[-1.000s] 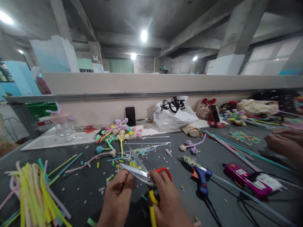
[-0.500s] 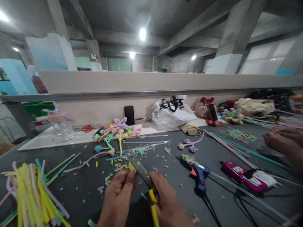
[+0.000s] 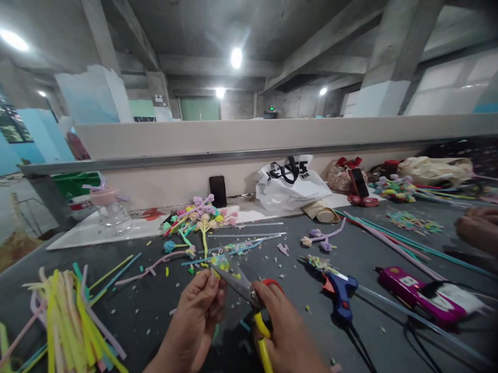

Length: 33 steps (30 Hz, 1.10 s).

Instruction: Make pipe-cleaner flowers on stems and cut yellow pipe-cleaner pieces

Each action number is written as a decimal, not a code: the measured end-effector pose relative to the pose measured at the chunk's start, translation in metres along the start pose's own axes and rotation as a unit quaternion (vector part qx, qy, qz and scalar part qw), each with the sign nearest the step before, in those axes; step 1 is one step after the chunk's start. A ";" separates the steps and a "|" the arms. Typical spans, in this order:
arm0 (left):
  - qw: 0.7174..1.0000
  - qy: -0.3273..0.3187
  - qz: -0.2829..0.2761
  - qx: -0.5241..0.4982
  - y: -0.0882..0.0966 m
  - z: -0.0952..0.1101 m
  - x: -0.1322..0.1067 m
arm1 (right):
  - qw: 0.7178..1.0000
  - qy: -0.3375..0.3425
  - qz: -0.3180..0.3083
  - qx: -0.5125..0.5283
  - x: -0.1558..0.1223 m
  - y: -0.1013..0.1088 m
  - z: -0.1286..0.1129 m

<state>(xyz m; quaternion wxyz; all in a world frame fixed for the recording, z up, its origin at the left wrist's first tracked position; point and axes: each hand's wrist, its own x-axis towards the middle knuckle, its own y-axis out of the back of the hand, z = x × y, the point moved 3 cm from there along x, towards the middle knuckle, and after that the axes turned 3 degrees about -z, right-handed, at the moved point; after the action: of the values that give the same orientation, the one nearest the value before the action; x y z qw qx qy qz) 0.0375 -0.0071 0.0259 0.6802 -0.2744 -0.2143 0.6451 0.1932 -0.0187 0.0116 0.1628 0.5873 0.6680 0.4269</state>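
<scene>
My left hand [image 3: 198, 310] is pinched closed on a small yellow piece of pipe cleaner [image 3: 216, 272], mostly covered by the fingers. My right hand [image 3: 285, 329] grips scissors [image 3: 238, 284] with yellow and red handles. Their blades point up and left, the tips touching or very near the yellow piece. Just beyond the tips lies a pile of tiny coloured clippings [image 3: 221, 260]. At the left rests a bundle of yellow, cream and lilac pipe cleaners [image 3: 67, 321]. Behind my hands are finished-looking fuzzy flowers [image 3: 205, 220] in several colours.
A blue glue gun [image 3: 341, 293] with a cable and a purple tool [image 3: 420, 295] lie to the right. Along the back stand a clear jar [image 3: 115, 217], a phone [image 3: 218, 191] and a white bag [image 3: 290, 188]. Another person's hand [image 3: 484, 230] is at the right edge.
The scissors have opened their handles wider, showing the red one. The view has shifted slightly, so the table things appear further right. My left hand still pinches the yellow piece.
</scene>
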 end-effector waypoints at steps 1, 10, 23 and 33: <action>1.000 -0.010 -0.011 0.010 0.002 0.001 0.001 | 1.000 -0.003 -0.009 -0.004 0.000 0.000 -0.001; 0.987 -0.102 -0.015 0.121 0.003 0.007 0.005 | 0.999 -0.005 -0.032 -0.010 0.000 0.003 -0.005; 0.975 -0.122 -0.024 0.182 0.021 0.000 0.009 | 0.999 0.006 -0.038 -0.018 -0.001 0.006 -0.006; 0.976 -0.132 -0.028 0.173 0.012 0.003 0.007 | 0.998 0.025 -0.054 -0.016 -0.003 -0.001 -0.001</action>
<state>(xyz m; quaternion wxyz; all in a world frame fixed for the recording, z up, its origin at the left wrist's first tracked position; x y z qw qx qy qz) 0.0266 0.0002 0.0202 0.7009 -0.0595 -0.1950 0.6835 0.1926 -0.0215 0.0108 0.1777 0.5370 0.6958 0.4426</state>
